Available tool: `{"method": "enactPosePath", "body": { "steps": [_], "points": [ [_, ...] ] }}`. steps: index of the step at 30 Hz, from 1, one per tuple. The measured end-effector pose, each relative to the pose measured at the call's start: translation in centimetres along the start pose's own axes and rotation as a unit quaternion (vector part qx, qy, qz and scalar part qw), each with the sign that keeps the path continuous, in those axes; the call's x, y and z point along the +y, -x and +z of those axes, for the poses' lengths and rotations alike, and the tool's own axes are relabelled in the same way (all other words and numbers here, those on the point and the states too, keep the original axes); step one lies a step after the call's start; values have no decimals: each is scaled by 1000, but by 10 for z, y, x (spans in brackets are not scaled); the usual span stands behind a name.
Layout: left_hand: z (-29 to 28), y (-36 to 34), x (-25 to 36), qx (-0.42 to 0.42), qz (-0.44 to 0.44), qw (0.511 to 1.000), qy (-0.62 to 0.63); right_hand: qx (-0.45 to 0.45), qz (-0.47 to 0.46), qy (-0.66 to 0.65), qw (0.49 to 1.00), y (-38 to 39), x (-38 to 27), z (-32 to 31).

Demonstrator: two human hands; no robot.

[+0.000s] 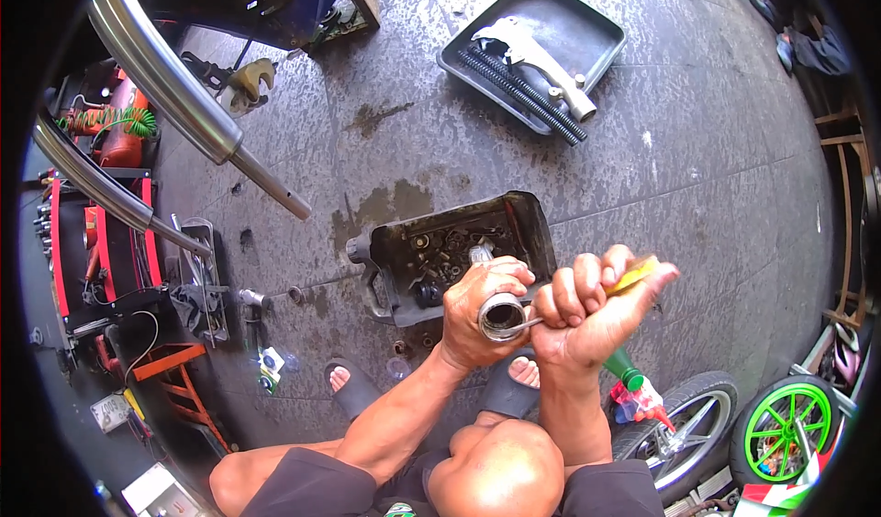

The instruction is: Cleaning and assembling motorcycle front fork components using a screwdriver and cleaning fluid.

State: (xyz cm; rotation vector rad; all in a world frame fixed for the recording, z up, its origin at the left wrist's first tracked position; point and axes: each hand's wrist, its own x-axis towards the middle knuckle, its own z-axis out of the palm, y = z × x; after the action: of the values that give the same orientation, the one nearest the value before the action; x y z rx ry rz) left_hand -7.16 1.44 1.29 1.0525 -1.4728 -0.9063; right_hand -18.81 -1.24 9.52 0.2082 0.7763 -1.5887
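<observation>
Lower centre of frame: metal tube (496, 334) clamped in fingers of left hand (470, 308), yellow-handled screwdriver (632, 279) in those of right hand (585, 322), shaft at tube's rim. If shaft slips, left hand could be jabbed.

Bright, mostly diffuse light on the floor (716, 196), source out of frame; glare streaks along the chrome tubes (165, 63) at 10 o'clock, strong sheen on the knee (500, 471) near 6, murky shadow inside the cut-open bin (536, 233) at centre. Mid-frame mostly sharp, but the yellow handle (633, 277) at 3 o'clock looks smeared. Fisheye bows the tubes and floor joints, rim vignettes to black, heaviest at 9 and 3.
</observation>
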Motion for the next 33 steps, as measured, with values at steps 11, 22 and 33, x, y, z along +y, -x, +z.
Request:
{"method": "enactPosePath", "body": {
  "steps": [11, 22, 33],
  "points": [
    [2, 3, 0, -42, 30, 999, 1, -168, -53, 69, 982, 12, -5, -18],
    [-3, 3, -1, -36, 33, 999, 7, -140, 4, 14, 990, 8, 1, -17],
    [-10, -10, 5, -48, 26, 998, 38, -151, 48, 49, 986, 1, 6, -9]
  ]
}}
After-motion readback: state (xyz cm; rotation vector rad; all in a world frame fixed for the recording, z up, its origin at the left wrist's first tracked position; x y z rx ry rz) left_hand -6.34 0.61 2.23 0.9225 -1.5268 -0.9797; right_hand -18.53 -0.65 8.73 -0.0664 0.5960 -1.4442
